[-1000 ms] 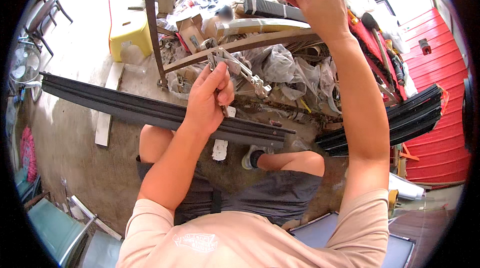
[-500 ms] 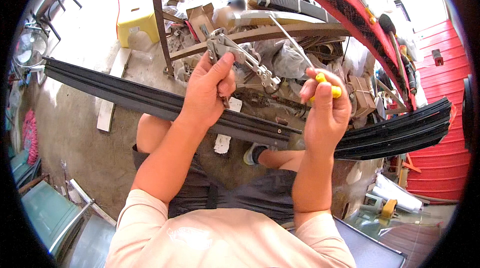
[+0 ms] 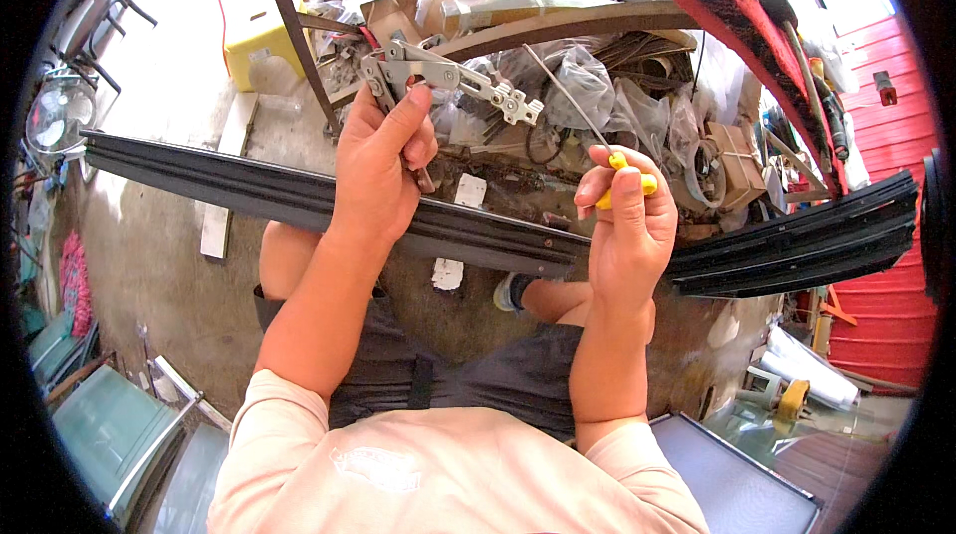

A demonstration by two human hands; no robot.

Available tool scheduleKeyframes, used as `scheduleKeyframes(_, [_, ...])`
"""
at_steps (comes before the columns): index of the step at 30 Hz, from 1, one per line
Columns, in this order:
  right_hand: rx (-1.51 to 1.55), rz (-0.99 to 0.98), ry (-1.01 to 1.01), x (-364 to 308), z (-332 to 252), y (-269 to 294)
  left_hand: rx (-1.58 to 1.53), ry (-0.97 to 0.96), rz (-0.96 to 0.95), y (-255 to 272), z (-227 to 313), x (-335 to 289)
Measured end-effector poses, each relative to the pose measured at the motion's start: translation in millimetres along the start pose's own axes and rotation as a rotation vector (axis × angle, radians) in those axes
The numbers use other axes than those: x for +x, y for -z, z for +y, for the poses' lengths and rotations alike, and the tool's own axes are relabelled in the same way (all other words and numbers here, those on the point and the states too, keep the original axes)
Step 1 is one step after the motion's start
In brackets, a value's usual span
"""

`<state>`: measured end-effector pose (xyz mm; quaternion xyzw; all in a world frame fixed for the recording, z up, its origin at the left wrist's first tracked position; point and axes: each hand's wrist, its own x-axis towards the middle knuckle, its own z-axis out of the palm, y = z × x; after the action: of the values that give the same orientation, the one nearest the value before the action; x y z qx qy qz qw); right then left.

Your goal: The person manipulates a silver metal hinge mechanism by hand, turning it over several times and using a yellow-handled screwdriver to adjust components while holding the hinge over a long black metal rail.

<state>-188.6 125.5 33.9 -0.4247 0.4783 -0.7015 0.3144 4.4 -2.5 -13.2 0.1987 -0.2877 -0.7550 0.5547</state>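
My left hand (image 3: 378,171) is closed around the lower end of a silver metal linkage hinge (image 3: 438,71). Its jointed arm sticks out to the right and ends in a notched plate. A flat brownish end of the piece shows below my fingers. In my right hand (image 3: 634,235), a yellow-handled screwdriver (image 3: 568,91) is gripped at its handle, the long thin shaft pointing up and left. The shaft's tip is apart from the hinge. Below both hands a long black ribbed profile (image 3: 249,181) runs across, over my legs.
More black profiles (image 3: 797,235) extend on the right. A red beam (image 3: 697,16) curves overhead at the upper right, before a red corrugated wall (image 3: 876,305). Plastic bags and cardboard boxes (image 3: 732,166) pile up ahead. A yellow stool (image 3: 264,51) stands far left; glass panels (image 3: 110,425) lie lower left.
The hinge has tilted so that its arm lies flatter, and my left hand has shifted left. My right hand moved slightly left and down with the screwdriver. The head view has shifted a little.
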Motion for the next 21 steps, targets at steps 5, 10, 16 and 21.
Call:
scheduleKeyframes(5, [-0.042,0.022,0.037,10,7,7,-0.005,-0.011,0.032,-3,0,0])
scheduleKeyframes(10, [-0.039,0.002,0.044,19,15,8,0.0,-0.009,0.061,-1,-2,3])
scheduleKeyframes(16, [-0.051,0.012,0.053,24,17,-2,0.029,-0.012,0.058,-1,-3,3])
scheduleKeyframes(21, [-0.002,-0.083,0.004,22,18,-9,0.058,-0.011,0.053,-5,-2,-1])
